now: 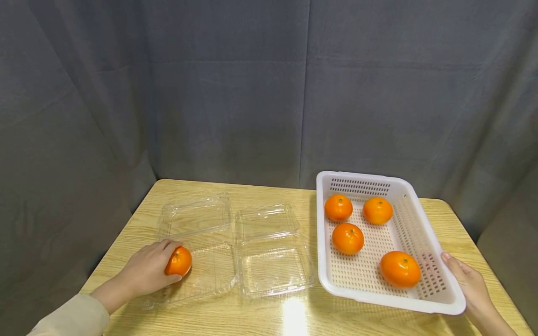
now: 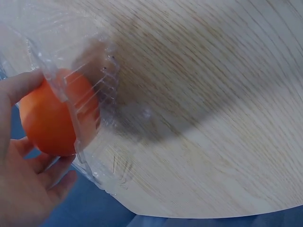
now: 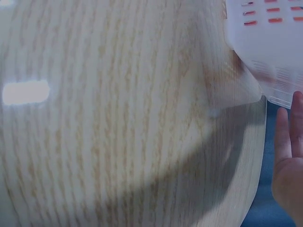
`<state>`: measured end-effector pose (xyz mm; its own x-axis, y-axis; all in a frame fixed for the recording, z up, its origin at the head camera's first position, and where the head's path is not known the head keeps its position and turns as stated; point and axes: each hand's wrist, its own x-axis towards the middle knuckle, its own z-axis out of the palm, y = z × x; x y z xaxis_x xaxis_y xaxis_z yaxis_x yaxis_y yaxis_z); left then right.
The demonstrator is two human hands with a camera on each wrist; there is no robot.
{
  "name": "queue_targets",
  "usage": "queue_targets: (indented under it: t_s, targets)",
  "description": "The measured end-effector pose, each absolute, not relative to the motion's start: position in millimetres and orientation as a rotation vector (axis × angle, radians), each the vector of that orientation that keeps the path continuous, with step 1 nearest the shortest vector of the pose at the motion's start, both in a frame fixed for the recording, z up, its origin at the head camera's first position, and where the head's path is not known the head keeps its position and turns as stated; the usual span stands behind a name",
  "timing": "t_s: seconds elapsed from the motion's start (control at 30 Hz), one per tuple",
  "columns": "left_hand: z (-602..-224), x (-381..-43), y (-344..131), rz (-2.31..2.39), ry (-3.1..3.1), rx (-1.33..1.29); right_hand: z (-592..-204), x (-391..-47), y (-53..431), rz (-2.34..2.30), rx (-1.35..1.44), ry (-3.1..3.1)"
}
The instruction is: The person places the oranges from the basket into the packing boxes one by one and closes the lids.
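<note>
In the head view my left hand (image 1: 148, 267) grips an orange (image 1: 180, 262) over the near half of the left clear plastic clamshell box (image 1: 214, 267). The left wrist view has the thumb and fingertips around this orange (image 2: 49, 116), with the box's clear wall (image 2: 75, 118) in front of part of it. At the right, my right hand (image 1: 470, 285) holds the side of a white perforated basket (image 1: 322, 242), thumb at the rim. Several oranges (image 1: 348, 238) lie spread inside. From the right wrist, straight fingers (image 3: 283, 137) show beside the basket (image 3: 255, 40); the thumb is hidden there.
A second clear clamshell box (image 1: 275, 268) lies opened out between the left box and the basket. All stand on a wood-grain table (image 1: 269, 317) with rounded corners. Grey curtains (image 1: 227, 102) hang behind and on both sides.
</note>
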<state>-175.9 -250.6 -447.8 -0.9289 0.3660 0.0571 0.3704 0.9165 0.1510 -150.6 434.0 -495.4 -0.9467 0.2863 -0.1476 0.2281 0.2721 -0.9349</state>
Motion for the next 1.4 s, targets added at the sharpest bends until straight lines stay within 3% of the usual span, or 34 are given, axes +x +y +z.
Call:
queue_targets:
  t_s: [0.5, 1.0, 1.4]
  targets:
    - [-427.0, -188.4, -232.0, -0.184, -3.017, -0.698, -491.8, -151.5, 430.9, 1.879, -0.527, -2.412]
    - [-400.9, -212.1, -153.3, -0.157, -2.863, -1.139, -494.1, -151.4, 431.4, 1.852, -0.529, -2.433]
    - [-368.9, -212.4, -71.9, -0.462, -2.789, -1.488, -493.1, -150.1, 430.2, 1.920, -0.504, -2.383]
